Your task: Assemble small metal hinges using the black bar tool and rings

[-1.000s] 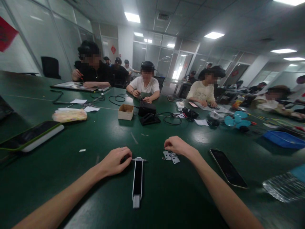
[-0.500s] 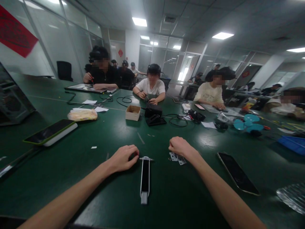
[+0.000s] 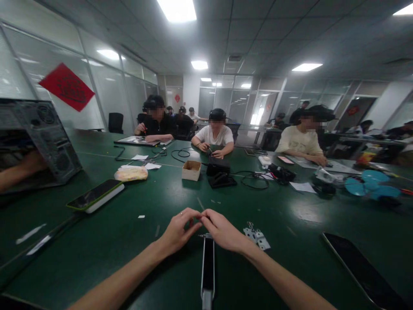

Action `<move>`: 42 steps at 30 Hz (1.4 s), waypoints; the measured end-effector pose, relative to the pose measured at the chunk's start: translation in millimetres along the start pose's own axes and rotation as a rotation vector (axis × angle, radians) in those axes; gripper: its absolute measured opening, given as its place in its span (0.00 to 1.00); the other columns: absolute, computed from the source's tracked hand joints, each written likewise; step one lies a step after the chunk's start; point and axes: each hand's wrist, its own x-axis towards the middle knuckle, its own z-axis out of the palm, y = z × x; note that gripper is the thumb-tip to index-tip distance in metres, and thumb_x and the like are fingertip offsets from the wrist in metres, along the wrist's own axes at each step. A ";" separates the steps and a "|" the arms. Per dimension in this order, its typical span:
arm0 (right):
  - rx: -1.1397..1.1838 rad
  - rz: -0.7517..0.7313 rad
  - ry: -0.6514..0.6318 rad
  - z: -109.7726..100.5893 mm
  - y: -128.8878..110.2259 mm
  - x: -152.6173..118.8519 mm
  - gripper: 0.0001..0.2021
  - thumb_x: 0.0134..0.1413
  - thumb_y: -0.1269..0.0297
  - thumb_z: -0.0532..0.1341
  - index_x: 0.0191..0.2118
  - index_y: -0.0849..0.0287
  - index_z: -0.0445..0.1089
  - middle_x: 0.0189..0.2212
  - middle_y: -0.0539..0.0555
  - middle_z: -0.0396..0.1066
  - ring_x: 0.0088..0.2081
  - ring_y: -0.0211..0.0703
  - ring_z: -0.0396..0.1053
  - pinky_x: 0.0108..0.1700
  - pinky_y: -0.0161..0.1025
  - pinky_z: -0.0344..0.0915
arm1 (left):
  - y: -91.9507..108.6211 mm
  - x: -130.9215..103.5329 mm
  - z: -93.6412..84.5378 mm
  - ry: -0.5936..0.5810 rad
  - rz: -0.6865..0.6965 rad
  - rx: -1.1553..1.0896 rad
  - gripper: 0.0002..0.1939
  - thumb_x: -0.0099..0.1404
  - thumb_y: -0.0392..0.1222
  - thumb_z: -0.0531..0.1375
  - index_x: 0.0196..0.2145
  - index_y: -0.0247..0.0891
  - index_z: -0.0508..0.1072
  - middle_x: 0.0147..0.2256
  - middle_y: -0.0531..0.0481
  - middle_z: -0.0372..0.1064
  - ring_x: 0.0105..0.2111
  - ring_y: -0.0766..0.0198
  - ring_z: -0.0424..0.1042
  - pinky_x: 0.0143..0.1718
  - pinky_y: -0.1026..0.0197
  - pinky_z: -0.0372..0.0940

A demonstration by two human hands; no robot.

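Desk bears a slim black-and-silver part; at its far end left hand and right hand meet, narrowly curled; whether they pinch anything, I cannot tell. Metal plates lie right.

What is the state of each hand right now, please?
Left hand: partly curled; whether it holds anything cannot be told.
Right hand: partly curled, close to the left; any held object cannot be told.

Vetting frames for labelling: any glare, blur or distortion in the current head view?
All in head view: nearest ceiling light blown out; table glares right of the metal plates; phone at lower right looks stretched; detail between left hand and right hand too soft to read.
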 end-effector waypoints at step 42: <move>-0.486 0.000 0.221 11.3 42.0 -58.1 0.06 0.53 0.77 0.55 0.33 0.61 0.67 0.31 0.53 0.68 0.35 0.43 0.66 0.36 0.39 0.63 | 7.0 1.2 -7.3 -0.444 -0.339 0.052 0.10 0.61 0.41 0.57 0.36 0.36 0.76 0.28 0.52 0.71 0.26 0.68 0.66 0.29 0.68 0.59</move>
